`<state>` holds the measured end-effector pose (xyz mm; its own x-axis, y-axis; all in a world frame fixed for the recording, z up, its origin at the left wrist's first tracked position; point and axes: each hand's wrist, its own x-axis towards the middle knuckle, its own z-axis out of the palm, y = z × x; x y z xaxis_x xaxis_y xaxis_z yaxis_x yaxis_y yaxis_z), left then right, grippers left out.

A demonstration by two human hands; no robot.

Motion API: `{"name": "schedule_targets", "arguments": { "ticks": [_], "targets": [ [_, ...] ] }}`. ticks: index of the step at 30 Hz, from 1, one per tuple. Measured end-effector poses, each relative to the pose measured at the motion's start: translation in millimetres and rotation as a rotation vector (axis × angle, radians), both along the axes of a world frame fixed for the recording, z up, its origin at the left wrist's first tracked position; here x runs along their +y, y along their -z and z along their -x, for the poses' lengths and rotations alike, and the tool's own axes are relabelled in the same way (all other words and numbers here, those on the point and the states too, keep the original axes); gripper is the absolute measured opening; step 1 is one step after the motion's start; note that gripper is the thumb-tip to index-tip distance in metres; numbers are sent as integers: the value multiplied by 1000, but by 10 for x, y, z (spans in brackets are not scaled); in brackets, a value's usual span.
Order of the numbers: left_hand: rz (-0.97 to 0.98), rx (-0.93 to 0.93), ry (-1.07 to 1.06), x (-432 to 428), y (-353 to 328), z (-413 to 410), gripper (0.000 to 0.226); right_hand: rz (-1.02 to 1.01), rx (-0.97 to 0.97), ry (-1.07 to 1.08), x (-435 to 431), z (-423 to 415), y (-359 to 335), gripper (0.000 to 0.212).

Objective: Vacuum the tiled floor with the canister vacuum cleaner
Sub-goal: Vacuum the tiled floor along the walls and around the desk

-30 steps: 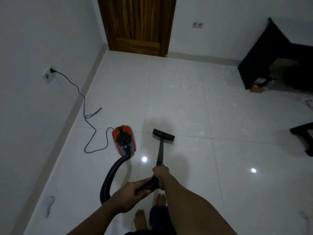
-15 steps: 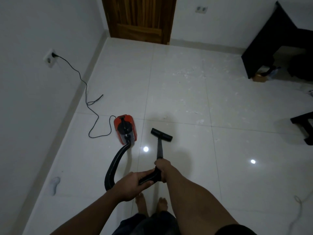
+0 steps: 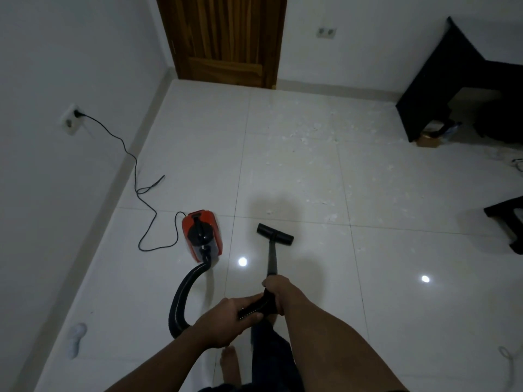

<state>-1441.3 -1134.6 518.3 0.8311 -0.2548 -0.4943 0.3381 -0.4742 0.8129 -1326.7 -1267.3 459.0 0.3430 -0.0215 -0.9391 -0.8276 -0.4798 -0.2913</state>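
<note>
Here, left hand [image 3: 229, 321] and right hand [image 3: 278, 292] hold wand [image 3: 272, 258] beside canister [image 3: 202, 233].

Nozzle [image 3: 275, 235] pulled back: a second ago it lay across the tile seam [image 3: 311, 221], now it sits just on the near side. Right hand [image 3: 276, 290] on wand [image 3: 272, 258] and left hand [image 3: 226, 321] on hose [image 3: 181, 295] end came back with it. Two bare feet showed before, now one foot [image 3: 229, 362]. More of the far door [image 3: 226, 38] is visible than half a second ago.
</note>
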Motion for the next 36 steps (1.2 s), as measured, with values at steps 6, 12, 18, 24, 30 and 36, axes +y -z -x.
{"name": "schedule_targets", "arguments": {
  "ticks": [6, 12, 18, 24, 30, 36],
  "targets": [
    [38, 62, -83, -55, 190, -672, 47, 39, 0, -35, -1, -753, 158, 38],
    [90, 131, -131, -277, 228, -1602, 42, 100, -42, -137, -153, -1720, 380, 47],
    [80, 124, -199, -474, 234, -2273, 48, 140, -80, -241, -229, -2477, 420, 48],
    [56, 114, -208, -415, 330, -2754, 49, 133, -83, -330, -111, -2983, 417, 53],
    [0, 108, -144, -159, 381, -3249, 61, 96, -79, -291, 116, -3461, 400, 50],
    [-16, 106, -98, 298, 412, -3958, 59, 75, -72, -261, 510, -4116, 481, 52]
  ]
}}
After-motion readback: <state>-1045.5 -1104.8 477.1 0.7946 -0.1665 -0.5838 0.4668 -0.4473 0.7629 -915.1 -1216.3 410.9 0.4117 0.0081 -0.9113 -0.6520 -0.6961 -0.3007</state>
